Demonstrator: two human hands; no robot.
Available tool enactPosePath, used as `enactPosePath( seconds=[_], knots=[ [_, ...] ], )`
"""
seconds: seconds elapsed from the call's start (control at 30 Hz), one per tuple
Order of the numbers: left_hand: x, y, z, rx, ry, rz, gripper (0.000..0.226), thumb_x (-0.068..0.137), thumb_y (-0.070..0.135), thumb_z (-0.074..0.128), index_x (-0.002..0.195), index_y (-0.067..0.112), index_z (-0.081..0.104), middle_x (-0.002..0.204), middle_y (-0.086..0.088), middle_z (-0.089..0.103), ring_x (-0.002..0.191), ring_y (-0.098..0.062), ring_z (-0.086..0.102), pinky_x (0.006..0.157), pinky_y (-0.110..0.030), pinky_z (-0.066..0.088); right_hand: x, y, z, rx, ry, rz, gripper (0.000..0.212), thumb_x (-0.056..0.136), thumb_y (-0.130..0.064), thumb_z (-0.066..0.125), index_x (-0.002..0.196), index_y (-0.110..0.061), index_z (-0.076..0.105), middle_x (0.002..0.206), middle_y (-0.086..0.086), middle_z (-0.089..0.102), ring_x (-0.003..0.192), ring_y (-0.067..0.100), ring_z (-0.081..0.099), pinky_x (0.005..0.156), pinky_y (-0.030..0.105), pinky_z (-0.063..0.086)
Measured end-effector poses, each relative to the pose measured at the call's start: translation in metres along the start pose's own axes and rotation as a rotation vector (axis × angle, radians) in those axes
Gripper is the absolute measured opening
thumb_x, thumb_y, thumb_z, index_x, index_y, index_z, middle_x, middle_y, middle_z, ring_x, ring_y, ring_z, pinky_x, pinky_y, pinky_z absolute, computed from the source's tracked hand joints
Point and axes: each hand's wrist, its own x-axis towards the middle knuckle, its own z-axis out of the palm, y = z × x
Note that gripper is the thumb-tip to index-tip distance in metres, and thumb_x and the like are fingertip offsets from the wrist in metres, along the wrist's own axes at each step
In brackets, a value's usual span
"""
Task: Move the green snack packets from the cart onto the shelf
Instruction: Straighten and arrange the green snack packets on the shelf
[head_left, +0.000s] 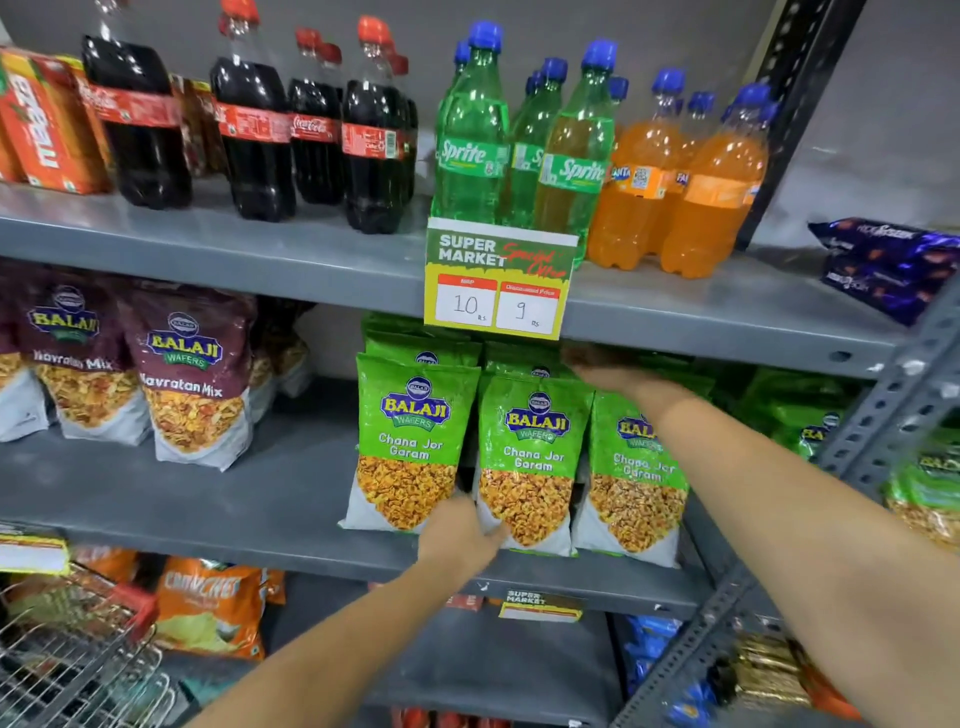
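While both arms reach into the middle shelf (260, 499), the step in hand looks like the settling of a packet just placed rather than the fetching of a new one. The left hand (460, 530) presses at the bottom edge of the middle green packet (532, 457), fingers curled loosely against its lower left corner; whether it truly pinches the bag or only nudges it, I cannot tell. Above it, the right hand (605, 371) lies flat and open across the top of the same packet, under the price card (498, 283), apparently steadying it upright. Just left of the left hand stands another green packet (413, 441), and just right of it a third (631, 467), partly hidden by the right forearm; more green bags sit behind them. Down and far left of the left hand is the wire cart (72, 660). Next, I judge, both hands must let go gently so the row stays standing, then return to the cart.
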Motion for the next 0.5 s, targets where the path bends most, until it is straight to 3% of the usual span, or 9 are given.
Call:
enactPosePath(
  seconds=[0.07,0.1,0.13,0.2,0.23,0.3,0.4,0.5],
  knots=[
    [-0.002,0.012,-0.001,0.134,-0.001,0.074,0.041,0.084,0.053,0.058,0.077,0.013,0.052,0.073,-0.003,0.057,0.077,-0.021,0.065,0.065,-0.031,0.054,0.001,0.029,-0.004,-0.036,-0.01,0.132,0.041,0.094,-0.041,0.044,0.127,-0.018,0.048,0.133,0.014,0.052,0.124,0.028,0.049,0.102,0.035,0.04],
    [-0.005,0.021,0.001,0.144,-0.039,0.103,0.039,0.085,0.051,0.057,0.078,0.012,0.055,0.076,-0.005,0.06,0.081,-0.022,0.065,0.068,-0.032,0.055,0.0,0.038,-0.004,-0.062,-0.025,0.149,0.038,0.094,-0.038,0.046,0.123,-0.014,0.049,0.122,0.013,0.056,0.119,0.026,0.05,0.096,0.032,0.04],
    [-0.006,0.03,0.007,0.111,-0.086,0.134,0.036,0.085,0.047,0.058,0.079,0.012,0.059,0.08,-0.007,0.064,0.082,-0.023,0.065,0.072,-0.034,0.056,-0.008,0.041,-0.005,-0.081,-0.044,0.145,0.032,0.094,-0.035,0.046,0.118,-0.014,0.051,0.112,0.01,0.058,0.113,0.024,0.051,0.088,0.029,0.039],
    [-0.008,0.049,0.024,-0.028,-0.166,0.174,0.023,0.084,0.039,0.062,0.083,0.016,0.062,0.087,-0.006,0.067,0.086,-0.023,0.063,0.079,-0.034,0.055,-0.02,0.043,-0.006,-0.092,-0.031,0.145,0.035,0.095,-0.032,0.048,0.123,-0.012,0.052,0.123,0.01,0.058,0.115,0.026,0.054,0.088,0.028,0.04],
    [-0.008,0.057,0.032,-0.067,-0.189,0.19,0.021,0.084,0.038,0.063,0.092,0.018,0.063,0.094,-0.005,0.067,0.091,-0.022,0.062,0.082,-0.033,0.054,-0.021,0.043,-0.004,-0.074,-0.029,0.155,0.039,0.095,-0.032,0.048,0.127,-0.012,0.051,0.131,0.011,0.056,0.118,0.027,0.053,0.093,0.029,0.041],
    [-0.006,0.072,0.047,-0.066,-0.213,0.226,0.04,0.086,0.037,0.062,0.119,0.016,0.056,0.113,-0.008,0.066,0.099,-0.025,0.062,0.087,-0.033,0.05,-0.025,0.046,-0.003,-0.051,-0.02,0.159,0.041,0.095,-0.032,0.05,0.13,-0.011,0.049,0.137,0.012,0.053,0.122,0.027,0.052,0.097,0.028,0.04],
    [0.002,0.09,0.058,-0.022,-0.248,0.209,0.05,0.089,0.032,0.059,0.131,0.01,0.042,0.108,-0.015,0.067,0.072,-0.027,0.058,0.079,-0.038,0.057,-0.03,0.052,-0.009,-0.053,-0.022,0.139,0.041,0.094,-0.031,0.051,0.13,-0.011,0.05,0.137,0.01,0.052,0.123,0.026,0.051,0.095,0.024,0.038],
    [0.01,0.097,0.064,-0.108,-0.316,0.118,0.04,0.093,0.027,0.056,0.125,0.007,0.044,0.089,-0.015,0.073,0.046,-0.016,0.06,0.055,-0.03,0.056,-0.034,0.059,-0.015,0.016,-0.053,0.122,0.041,0.093,-0.032,0.054,0.129,-0.013,0.052,0.137,0.007,0.053,0.123,0.023,0.05,0.09,0.019,0.033]
  ],
)
